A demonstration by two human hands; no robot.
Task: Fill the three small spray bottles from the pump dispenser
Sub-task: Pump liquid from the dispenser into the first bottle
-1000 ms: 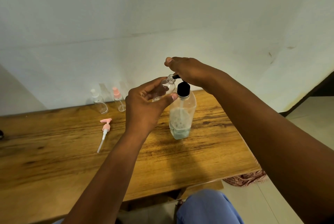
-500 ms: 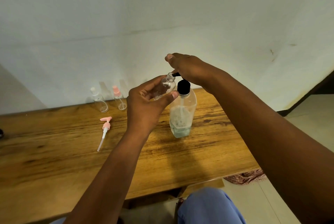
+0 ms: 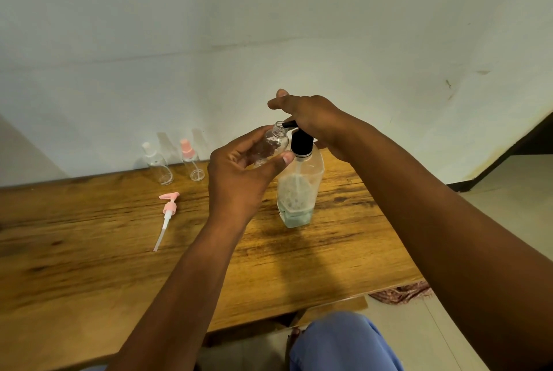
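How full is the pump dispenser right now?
Nearly empty. The pump dispenser stands upright on the table, with clear liquid only in a shallow layer at its base and foam residue above.

left hand holding bottle, pump dispenser

Left of the pump dispenser, bare tabletop lies open, save a loose pink pump and two capped bottles near the wall.

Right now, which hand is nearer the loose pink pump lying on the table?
Left. The left hand holds the small bottle just right of the pink pump; the right hand presses the dispenser farther right.
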